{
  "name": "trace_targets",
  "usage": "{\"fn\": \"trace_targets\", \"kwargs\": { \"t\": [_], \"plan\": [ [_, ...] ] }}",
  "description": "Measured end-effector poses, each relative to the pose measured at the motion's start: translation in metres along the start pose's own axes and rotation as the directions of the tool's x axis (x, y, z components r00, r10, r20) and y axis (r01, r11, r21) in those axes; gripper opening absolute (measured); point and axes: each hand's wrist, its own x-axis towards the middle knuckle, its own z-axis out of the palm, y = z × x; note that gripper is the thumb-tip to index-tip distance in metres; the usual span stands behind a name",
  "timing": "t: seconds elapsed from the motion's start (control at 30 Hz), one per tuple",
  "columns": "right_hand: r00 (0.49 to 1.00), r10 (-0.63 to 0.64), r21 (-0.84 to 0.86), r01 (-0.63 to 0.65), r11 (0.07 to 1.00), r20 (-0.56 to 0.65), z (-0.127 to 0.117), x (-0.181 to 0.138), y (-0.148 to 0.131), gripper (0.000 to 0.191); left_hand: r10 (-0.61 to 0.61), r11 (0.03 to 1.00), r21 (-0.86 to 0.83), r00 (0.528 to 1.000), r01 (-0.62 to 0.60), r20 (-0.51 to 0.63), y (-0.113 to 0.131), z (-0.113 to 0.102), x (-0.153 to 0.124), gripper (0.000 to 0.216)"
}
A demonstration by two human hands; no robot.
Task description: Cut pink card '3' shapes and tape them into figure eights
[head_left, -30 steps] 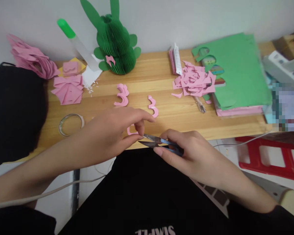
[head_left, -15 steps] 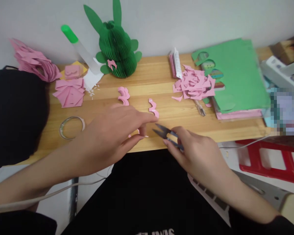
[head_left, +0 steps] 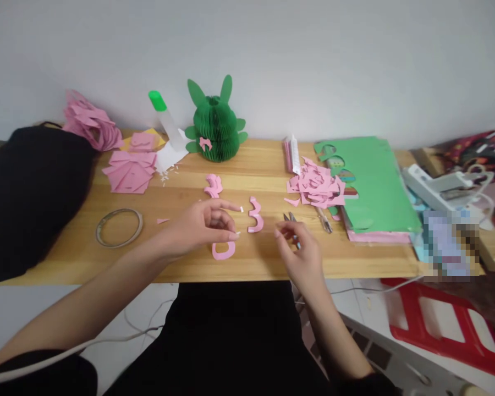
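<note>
My left hand [head_left: 208, 225] hovers over the table with thumb and index finger apart. Small white bits [head_left: 242, 209] sit at its fingertips, too small to name. Below it lies a pink paper ring [head_left: 223, 252], partly covered by the thumb. Thread snips [head_left: 289, 218] point up and left from behind the fingers of my right hand [head_left: 302, 247], whose fingers curl around their hidden handles. Between the hands lies a wavy pink paper cutout [head_left: 255, 214], with a stack of similar cutouts [head_left: 213, 186] farther back.
A green honeycomb paper rabbit [head_left: 216, 129] stands by the wall near a green-capped bottle [head_left: 165, 113]. A tape roll [head_left: 119, 227] lies left. Pink scraps [head_left: 319, 184] and a green paper stack [head_left: 375, 187] are right; a black cloth item [head_left: 33, 203] covers the left end.
My left hand has lifted off the paper pieces, uncovering the wavy cutout and ring. My right hand has turned, so the snips sit behind its fingers. The camera view has shifted upward.
</note>
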Motion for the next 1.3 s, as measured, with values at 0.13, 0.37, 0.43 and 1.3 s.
{"fn": "trace_targets", "kwargs": {
  "t": [0.13,0.37,0.43,1.3],
  "plan": [
    [0.959,-0.080,0.320,-0.011,0.947,0.270,0.000,0.003,-0.036,0.011,-0.026,1.000,-0.016,0.999,0.027,0.044,0.002,0.002,-0.006,0.047],
    [0.939,-0.105,0.325,-0.008,0.946,0.329,0.008,0.006,-0.050,0.010,0.007,0.999,0.046,0.998,-0.009,0.061,-0.007,-0.003,-0.010,0.040],
    [0.933,-0.102,0.331,-0.019,0.943,0.344,0.008,0.005,-0.052,0.008,0.020,0.998,0.063,0.998,-0.024,0.068,-0.009,-0.004,-0.010,0.040],
    [0.830,0.454,0.392,-0.554,0.734,0.323,0.059,-0.028,-0.037,0.018,0.777,-0.146,0.881,0.499,-0.449,0.383,-0.099,0.011,-0.051,0.022]
  ]
}}
